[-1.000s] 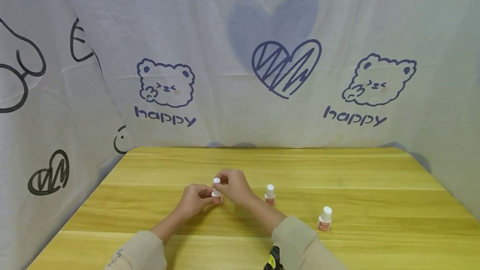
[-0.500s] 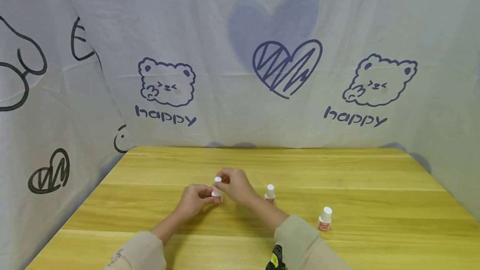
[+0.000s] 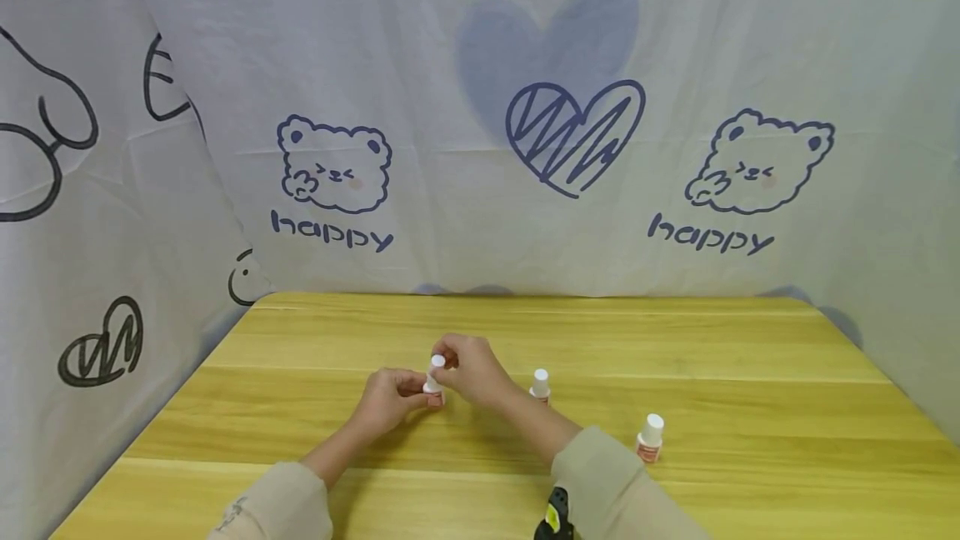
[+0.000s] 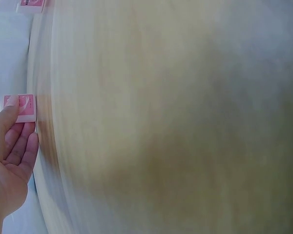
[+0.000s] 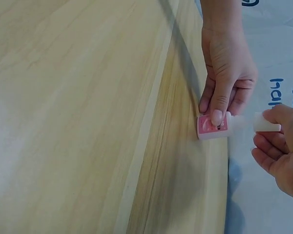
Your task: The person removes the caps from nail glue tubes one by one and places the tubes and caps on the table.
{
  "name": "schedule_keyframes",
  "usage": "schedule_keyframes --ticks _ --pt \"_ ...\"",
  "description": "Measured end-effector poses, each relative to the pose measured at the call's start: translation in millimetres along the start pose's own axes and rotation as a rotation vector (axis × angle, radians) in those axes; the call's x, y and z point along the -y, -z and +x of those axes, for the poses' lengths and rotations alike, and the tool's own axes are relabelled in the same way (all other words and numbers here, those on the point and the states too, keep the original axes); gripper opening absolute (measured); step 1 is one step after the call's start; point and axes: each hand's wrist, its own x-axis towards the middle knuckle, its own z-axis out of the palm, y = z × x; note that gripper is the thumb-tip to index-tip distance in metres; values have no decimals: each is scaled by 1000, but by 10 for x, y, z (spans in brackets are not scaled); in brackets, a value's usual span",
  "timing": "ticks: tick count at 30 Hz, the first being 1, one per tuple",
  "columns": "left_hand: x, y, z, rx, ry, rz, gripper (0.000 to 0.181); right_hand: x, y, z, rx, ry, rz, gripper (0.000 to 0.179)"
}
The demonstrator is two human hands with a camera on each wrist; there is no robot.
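Observation:
A small white bottle with a pink label [image 5: 212, 127] stands on the table at the left of the row. My left hand [image 3: 390, 400] grips it low down, thumb across the label, as the left wrist view also shows. My right hand [image 3: 471, 369] pinches the bottle's white cap [image 5: 267, 123] between thumb and fingers. In the right wrist view the cap is clear of the bottle's body, with a pale, blurred neck showing on the bottle's side of the gap. The head view has the cap just above the bottle and slightly to its right.
Two similar capped bottles stand to the right: one bottle [image 3: 541, 383] partly hidden behind my right forearm, another bottle [image 3: 649, 438] nearer the front. The wooden table [image 3: 750, 373] ends at a printed cloth [image 3: 450, 257] hanging behind it and at the left.
The cap in my right hand has shifted slightly to the right over the bottle. My left hand and the bottle have stayed in place.

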Motion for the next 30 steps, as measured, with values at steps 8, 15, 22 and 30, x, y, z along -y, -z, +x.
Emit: schedule_keyframes --ticks 8,15,22,30 --pt "18 -13 9 -5 3 15 23 -6 27 5 22 50 -39 16" --pt "16 -14 13 -9 9 19 22 2 38 29 46 56 -72 7" --pt "-3 -11 0 1 17 2 21 22 23 48 66 52 -114 11" --pt "6 -10 -1 2 22 2 22 35 22 44 83 55 -175 9"
